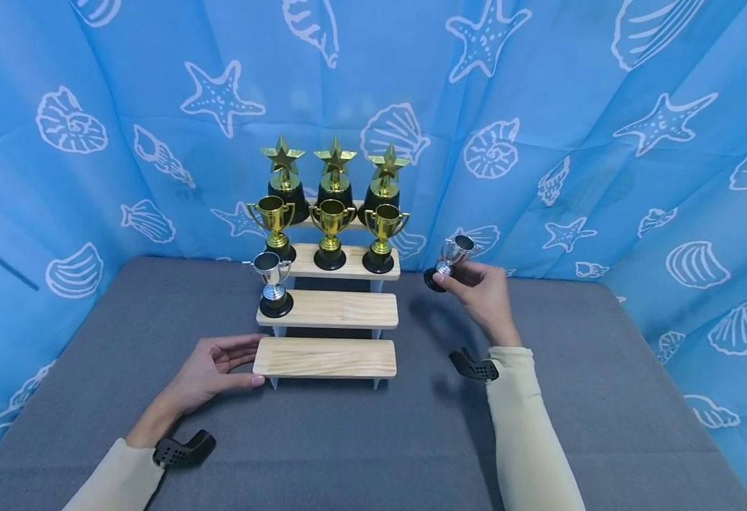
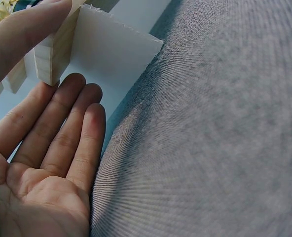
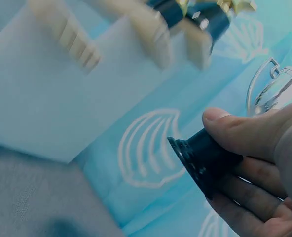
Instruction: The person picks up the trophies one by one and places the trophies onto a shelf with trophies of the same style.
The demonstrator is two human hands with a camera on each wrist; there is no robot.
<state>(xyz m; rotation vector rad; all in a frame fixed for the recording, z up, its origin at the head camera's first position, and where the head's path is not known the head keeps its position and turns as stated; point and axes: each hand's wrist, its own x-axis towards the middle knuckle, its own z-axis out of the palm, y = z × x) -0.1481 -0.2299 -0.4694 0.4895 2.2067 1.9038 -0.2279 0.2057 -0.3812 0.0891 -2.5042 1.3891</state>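
My right hand (image 1: pixel 483 294) pinches a small silver trophy cup (image 1: pixel 456 250) by its black base (image 3: pixel 205 160), to the right of a stepped wooden display stand (image 1: pixel 325 357). The cup is raised and tilted. My left hand (image 1: pixel 210 372) holds the left end of the lowest step, thumb at its front corner and fingertips at the rear; in the left wrist view its fingers (image 2: pixel 62 133) are nearly straight. Another silver trophy cup (image 1: pixel 270 268) stands upright at the left of the second step from the bottom.
Above stand three gold trophy cups (image 1: pixel 331 216) on one step and three gold star trophies (image 1: pixel 335 170) on the top step. The stand is on a grey cloth-covered table (image 1: pixel 348 447), with a blue shell-print curtain (image 1: pixel 348 85) behind it.
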